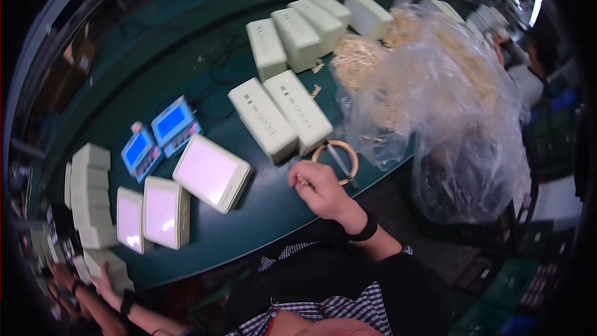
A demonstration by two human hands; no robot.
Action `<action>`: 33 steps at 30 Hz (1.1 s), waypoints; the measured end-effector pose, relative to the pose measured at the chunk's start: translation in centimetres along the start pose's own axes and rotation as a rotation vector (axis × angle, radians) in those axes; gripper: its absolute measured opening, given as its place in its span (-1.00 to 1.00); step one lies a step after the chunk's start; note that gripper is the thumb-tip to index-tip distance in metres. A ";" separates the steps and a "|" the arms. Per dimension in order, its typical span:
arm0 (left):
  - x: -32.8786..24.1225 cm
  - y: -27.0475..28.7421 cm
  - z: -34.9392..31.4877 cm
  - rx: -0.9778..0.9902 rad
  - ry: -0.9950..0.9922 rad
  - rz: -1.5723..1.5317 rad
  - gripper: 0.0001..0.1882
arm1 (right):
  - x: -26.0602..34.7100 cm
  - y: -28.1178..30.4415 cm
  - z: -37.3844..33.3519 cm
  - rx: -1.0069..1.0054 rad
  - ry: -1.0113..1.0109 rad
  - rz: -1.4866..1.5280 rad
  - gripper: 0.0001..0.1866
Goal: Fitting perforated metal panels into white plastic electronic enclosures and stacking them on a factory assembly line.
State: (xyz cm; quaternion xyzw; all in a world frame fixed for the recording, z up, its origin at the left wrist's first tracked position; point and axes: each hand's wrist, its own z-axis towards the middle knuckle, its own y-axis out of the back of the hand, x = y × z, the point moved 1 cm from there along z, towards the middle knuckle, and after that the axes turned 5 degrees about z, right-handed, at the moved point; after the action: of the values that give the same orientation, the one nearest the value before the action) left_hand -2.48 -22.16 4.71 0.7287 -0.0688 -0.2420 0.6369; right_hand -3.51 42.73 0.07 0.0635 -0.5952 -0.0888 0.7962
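Bench (258, 214) bare along near edge | left hand (104, 283) spread at casing (119, 269) | right hand (320, 188) curled, contents unclear

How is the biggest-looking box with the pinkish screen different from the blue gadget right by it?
The pale box is creamy white, but the blue gadget is blue. The box looks bigger than the gadget. The box's screen looks pinkish white, while the gadget's glows bright blue. Both sit on the green table and have bright screens.
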 end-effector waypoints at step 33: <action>-13.2 3.5 -32.2 0.472 -1.512 0.069 0.09 | 1.0 -5.3 -2.1 0.319 -0.150 0.450 -0.81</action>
State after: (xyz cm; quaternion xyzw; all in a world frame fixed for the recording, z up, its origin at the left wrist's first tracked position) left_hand 0.92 11.46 13.87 0.4802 -0.5546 -0.6306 0.2535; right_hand -1.60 37.31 -0.64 0.0477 -0.6579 0.1804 0.7297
